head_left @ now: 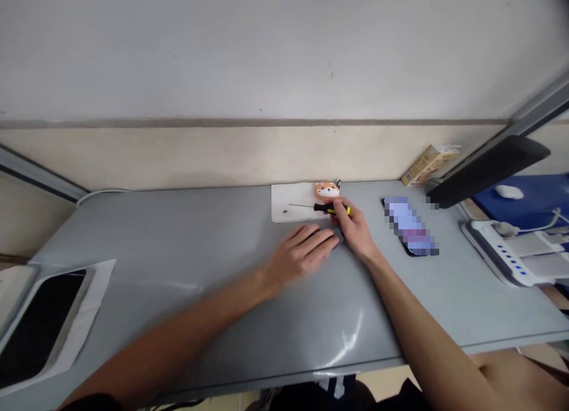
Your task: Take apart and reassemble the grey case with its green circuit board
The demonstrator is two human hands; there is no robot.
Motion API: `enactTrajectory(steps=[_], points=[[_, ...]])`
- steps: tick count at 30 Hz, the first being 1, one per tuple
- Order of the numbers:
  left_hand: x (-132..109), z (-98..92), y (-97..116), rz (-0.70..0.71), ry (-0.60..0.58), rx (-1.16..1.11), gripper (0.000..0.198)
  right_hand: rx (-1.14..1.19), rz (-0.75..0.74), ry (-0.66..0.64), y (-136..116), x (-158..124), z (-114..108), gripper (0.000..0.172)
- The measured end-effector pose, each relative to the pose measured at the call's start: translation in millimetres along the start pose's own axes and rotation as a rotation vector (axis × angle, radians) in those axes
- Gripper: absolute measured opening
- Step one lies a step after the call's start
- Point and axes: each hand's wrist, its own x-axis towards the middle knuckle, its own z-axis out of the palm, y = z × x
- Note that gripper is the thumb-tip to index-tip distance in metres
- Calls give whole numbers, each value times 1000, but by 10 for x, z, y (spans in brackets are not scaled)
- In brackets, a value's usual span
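My right hand is closed around the black and yellow handle of a small screwdriver, whose thin shaft points left over a white sheet of paper. Beside it my left hand is palm down, low over the grey table, its fingers bent together. At its fingertips shows the edge of a dark item, mostly hidden, whose kind I cannot make out. Tiny dark pieces, perhaps screws, lie on the paper. An orange and white dog-face case sits on the paper's far right corner.
A phone with a lit, blurred screen lies to the right. Beyond it are a white power strip, a small box and a black upright panel. A black-screened tablet lies at left. A wall borders the table's back.
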Motion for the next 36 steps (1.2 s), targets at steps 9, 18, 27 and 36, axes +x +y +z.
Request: enactTrajectory(steps=[9, 18, 27, 36], points=[[-51, -82, -49, -34, -30, -138, 32, 46, 72, -121, 25, 1, -37, 43], [-309, -334, -188, -465, -69, -543, 19, 74, 104, -52, 47, 11, -62, 47], [-335, -250, -344, -910, -205, -726, 27, 161, 133, 23, 70, 31, -68, 46], [-318, -319, -331, -692, -324, -564, 50, 186, 119, 100, 59, 46, -88, 45]])
